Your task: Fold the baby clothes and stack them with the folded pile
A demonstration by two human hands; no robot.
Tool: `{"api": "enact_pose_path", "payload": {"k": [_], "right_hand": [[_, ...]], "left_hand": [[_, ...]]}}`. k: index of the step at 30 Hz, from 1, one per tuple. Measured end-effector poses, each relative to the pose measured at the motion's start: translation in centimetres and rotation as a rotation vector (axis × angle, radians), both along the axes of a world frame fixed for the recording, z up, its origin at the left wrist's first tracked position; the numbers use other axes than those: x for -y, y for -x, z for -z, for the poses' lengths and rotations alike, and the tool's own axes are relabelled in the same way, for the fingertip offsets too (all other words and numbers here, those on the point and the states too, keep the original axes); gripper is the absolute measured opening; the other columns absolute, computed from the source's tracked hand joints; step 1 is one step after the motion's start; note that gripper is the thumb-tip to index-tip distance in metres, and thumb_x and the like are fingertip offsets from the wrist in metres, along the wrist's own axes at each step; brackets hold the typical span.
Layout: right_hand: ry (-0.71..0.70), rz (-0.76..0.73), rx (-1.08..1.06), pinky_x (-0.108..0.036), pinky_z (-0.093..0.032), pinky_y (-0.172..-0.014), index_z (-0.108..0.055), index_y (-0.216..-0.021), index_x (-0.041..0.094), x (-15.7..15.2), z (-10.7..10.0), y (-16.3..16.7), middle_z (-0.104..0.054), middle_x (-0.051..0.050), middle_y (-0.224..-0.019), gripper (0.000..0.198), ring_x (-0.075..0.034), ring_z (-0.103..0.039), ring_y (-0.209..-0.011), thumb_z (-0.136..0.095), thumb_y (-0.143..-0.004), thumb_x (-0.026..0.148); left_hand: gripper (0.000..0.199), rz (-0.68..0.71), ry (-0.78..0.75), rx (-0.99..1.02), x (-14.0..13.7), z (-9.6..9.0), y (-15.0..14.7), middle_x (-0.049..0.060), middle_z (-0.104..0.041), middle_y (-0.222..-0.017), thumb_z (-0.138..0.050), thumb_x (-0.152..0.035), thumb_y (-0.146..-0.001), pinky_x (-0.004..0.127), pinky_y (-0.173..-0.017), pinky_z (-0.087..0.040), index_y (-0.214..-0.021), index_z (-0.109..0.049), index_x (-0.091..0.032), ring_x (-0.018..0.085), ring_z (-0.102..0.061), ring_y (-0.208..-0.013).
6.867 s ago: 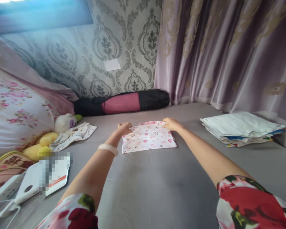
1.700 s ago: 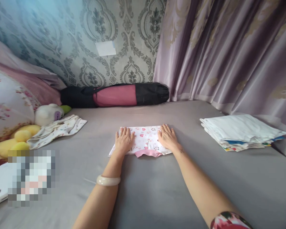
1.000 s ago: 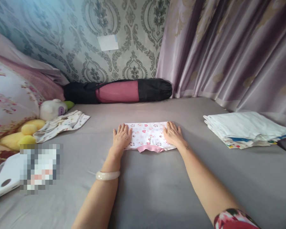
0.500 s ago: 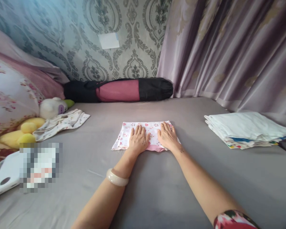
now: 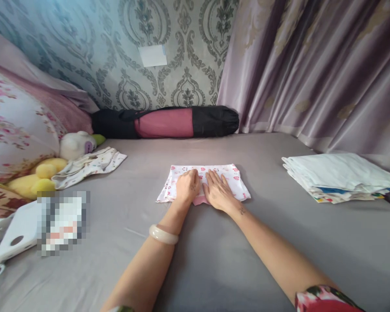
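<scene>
A folded piece of clothing, white with pink hearts and flowers and a pink strip at its near edge, lies on the grey sheet in front of me. My left hand rests on its left half with the fingers curled in, and what they hold, if anything, is hidden. Flat across the middle and right of the cloth lies my right hand, fingers stretched out and slightly apart. The two hands are close together. A pale bangle circles my left wrist.
To the right sits a stack of folded clothes. A small patterned garment, yellow plush toy, white plush toy and white plastic object are on the left. A black and pink long bag lies along the wall.
My left hand has gone from flat to curled. My right hand has slid left toward it, baring the cloth's right side. The view has shifted slightly.
</scene>
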State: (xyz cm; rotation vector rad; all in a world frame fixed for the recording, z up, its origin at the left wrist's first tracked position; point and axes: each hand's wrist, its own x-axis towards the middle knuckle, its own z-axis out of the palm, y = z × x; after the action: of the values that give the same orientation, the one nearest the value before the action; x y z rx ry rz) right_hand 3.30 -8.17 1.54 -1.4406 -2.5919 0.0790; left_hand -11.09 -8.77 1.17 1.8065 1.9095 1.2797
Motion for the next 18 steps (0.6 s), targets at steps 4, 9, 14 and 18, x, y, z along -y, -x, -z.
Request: {"api": "enact_pose_path", "payload": {"k": [4,9,14,18], "right_hand": [[0.028,0.011,0.010,-0.047,-0.014,-0.119,-0.034,-0.149,0.001,0.1,0.4,0.0,-0.028,-0.018,-0.156,0.060,-0.028,-0.022,-0.146,-0.021,-0.101,0.033],[0.116,0.026,0.046,-0.049,-0.016,-0.119,-0.034,-0.149,0.002,-0.4,-0.7,0.2,-0.028,-0.018,-0.157,0.060,-0.029,-0.023,-0.146,-0.023,-0.099,0.034],[0.144,0.041,0.022,-0.049,-0.012,-0.120,-0.031,-0.151,0.002,-1.3,-1.7,2.1,-0.024,-0.016,-0.159,0.063,-0.027,-0.018,-0.148,-0.017,-0.100,0.036],[0.138,0.021,0.003,-0.048,-0.009,-0.120,-0.027,-0.152,0.002,-1.9,-1.2,4.2,-0.019,-0.015,-0.160,0.066,-0.026,-0.014,-0.149,-0.015,-0.100,0.040]], "left_hand": [[0.010,-0.157,-0.113,0.607,-0.9,-0.3,1.6,0.006,-0.069,-0.075,-0.061,-0.026,-0.082,0.030,-0.075,-0.045,-0.077,-0.068,-0.021,0.020,-0.063,-0.075],[0.010,-0.153,-0.114,1.370,-1.5,-1.5,3.8,0.005,-0.069,-0.074,-0.060,-0.022,-0.082,0.025,-0.068,-0.047,-0.080,-0.067,-0.014,0.015,-0.066,-0.070],[0.014,-0.154,-0.138,1.879,-1.3,-2.3,6.0,0.002,-0.065,-0.070,-0.052,-0.012,-0.083,0.021,-0.069,-0.048,-0.075,-0.063,-0.014,0.009,-0.064,-0.063],[0.016,-0.140,-0.191,2.039,-0.7,-2.5,7.0,0.002,-0.065,-0.072,-0.049,-0.012,-0.085,0.020,-0.069,-0.050,-0.077,-0.062,-0.014,0.009,-0.065,-0.066]]}}
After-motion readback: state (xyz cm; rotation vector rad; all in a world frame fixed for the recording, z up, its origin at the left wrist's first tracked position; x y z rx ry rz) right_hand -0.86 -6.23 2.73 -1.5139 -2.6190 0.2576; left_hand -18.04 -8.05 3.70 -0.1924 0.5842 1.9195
